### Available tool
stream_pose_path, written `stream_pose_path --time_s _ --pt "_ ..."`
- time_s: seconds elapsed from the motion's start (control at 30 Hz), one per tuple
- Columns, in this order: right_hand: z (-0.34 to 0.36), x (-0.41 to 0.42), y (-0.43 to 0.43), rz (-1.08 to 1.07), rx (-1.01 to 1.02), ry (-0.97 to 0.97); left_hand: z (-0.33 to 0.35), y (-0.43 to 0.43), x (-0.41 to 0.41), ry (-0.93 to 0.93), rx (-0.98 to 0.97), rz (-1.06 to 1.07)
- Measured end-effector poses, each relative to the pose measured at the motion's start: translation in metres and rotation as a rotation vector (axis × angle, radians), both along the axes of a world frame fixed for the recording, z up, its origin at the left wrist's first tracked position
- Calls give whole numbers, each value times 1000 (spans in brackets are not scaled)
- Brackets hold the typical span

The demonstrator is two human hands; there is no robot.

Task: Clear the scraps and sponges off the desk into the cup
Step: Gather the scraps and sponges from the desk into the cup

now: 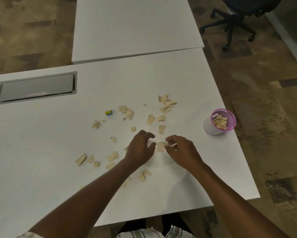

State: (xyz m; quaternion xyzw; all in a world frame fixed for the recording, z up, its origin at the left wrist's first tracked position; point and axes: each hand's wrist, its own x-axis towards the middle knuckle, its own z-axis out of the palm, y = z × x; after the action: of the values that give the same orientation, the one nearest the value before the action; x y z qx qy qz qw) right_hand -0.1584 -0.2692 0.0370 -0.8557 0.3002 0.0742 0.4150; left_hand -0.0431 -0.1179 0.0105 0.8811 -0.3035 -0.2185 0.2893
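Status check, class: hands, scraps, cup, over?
Left hand open, hovering. Right hand pinching a scrap. Cup part-filled, desk's right edge. Path clear.

Dim indoor light, soft blur, wide-angle bowing

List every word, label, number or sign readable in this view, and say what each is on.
No text can be read here.
The small yellow and green block may carry print: too small and blurred to tell.
The pink-rimmed cup, the scraps and the desk show no lettering.
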Motion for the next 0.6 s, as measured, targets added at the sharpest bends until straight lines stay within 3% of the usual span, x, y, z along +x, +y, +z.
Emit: stream_pose_path --time_s 0.17,0.37,0.6 --pt "-14 5 44 138 40 74 -21 71 0 -82 51 59" --pt "-28 9 94 297 30 145 -46 151 -10 -260 248 153" --pt "-44 15 127 436 -12 291 -64 212 -33 -185 439 333"
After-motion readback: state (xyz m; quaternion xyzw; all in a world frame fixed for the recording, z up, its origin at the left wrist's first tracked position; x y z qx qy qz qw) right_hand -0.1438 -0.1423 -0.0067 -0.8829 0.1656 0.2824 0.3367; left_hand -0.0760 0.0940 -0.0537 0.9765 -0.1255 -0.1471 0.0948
